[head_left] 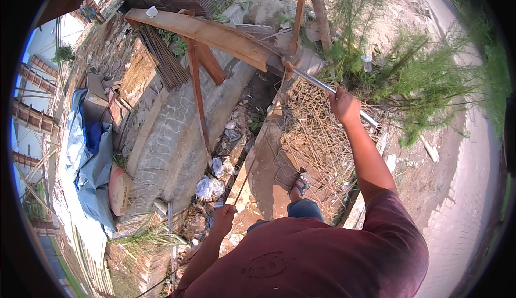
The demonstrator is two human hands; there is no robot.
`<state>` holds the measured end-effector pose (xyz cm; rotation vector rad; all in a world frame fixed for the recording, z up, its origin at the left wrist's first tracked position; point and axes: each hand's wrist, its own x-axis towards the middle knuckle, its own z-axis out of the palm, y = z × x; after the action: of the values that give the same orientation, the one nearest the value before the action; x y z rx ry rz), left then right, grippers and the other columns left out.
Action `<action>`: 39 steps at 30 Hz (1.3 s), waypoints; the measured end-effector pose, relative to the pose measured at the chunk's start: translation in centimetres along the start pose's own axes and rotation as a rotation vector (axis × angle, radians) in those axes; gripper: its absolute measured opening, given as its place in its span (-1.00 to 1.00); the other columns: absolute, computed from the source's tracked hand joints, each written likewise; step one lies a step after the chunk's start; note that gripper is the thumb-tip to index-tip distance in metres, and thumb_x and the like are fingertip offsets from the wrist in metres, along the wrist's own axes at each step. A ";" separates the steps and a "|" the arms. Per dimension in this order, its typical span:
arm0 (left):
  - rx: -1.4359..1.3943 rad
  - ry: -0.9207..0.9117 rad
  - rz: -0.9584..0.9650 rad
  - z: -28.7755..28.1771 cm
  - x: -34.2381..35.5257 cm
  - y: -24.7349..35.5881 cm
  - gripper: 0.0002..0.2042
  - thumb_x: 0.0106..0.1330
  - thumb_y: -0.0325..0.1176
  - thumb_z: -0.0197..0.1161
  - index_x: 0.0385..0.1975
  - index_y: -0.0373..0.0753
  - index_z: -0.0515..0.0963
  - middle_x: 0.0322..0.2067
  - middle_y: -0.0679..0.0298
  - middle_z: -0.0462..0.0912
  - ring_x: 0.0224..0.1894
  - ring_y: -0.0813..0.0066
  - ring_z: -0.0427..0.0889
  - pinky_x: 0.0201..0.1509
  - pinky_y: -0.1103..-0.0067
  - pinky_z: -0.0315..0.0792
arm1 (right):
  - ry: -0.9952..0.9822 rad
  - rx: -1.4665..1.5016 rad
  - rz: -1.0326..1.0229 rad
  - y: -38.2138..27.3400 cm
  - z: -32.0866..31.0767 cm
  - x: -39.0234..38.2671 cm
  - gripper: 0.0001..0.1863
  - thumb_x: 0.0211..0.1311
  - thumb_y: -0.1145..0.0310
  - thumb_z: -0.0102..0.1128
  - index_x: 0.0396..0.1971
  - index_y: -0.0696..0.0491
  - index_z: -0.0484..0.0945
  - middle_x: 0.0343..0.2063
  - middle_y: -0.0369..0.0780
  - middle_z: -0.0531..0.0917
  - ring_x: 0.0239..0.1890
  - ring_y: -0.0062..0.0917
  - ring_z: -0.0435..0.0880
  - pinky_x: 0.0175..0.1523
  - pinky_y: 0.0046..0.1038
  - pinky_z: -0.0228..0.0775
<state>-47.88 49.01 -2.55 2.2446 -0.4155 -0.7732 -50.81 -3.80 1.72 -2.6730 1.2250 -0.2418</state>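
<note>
My left hand, low and left of the middle, is closed around a thin steel rod. The rod slants up and away to the end of a raised wooden beam. My right hand grips a silver metal pipe partway along its length. The pipe's far end meets the beam's end, close to where the rod arrives; how they join is too small to make out. Under my right arm lies a heap of bent thin rods. My sandalled foot stands at the heap's edge.
Wooden legs prop the beam over a littered ditch beside a stone wall. Straight rods lean behind it. A blue tarp and a sack lie left; feathery plants and a road are right.
</note>
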 end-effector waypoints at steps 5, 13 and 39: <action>0.052 0.034 -0.162 -1.8 0.9 1.4 -0.80 0.30 -0.28 0.15 -0.39 -0.31 0.56 -0.63 0.23 0.51 -0.53 0.59 0.42 -0.41 0.55 0.34 | -0.319 0.090 -0.314 4.1 -3.0 1.5 -0.36 0.23 -0.25 -0.10 -0.37 0.14 0.53 -0.55 0.00 0.62 -0.46 -0.16 0.64 -0.32 -0.22 0.48; 0.081 -0.021 -0.207 -5.1 2.4 0.9 -0.81 0.34 -0.31 0.10 -0.38 -0.30 0.56 -0.67 0.33 0.45 -0.57 0.66 0.34 -0.47 0.57 0.29 | -0.911 0.882 0.279 10.0 -3.1 -1.1 -0.38 0.19 -0.29 -0.04 -0.54 0.07 0.43 -0.82 -0.38 0.27 -0.85 -0.71 0.19 -0.77 -0.62 0.02; 0.080 -0.194 0.337 -7.6 29.2 11.5 -0.66 0.32 -0.12 0.11 -0.44 -0.34 0.51 -0.70 0.24 0.42 -0.64 0.52 0.34 -0.51 0.51 0.25 | -0.620 1.095 0.605 -4.6 0.4 -13.3 -0.45 0.32 -0.15 -0.13 -0.56 0.07 0.42 -0.81 -0.35 0.34 -0.88 -0.65 0.24 -0.80 -0.56 0.10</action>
<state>-21.30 30.59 -1.83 2.0999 -0.9055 -0.8067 -55.97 9.32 1.56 -1.2425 1.1265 0.0301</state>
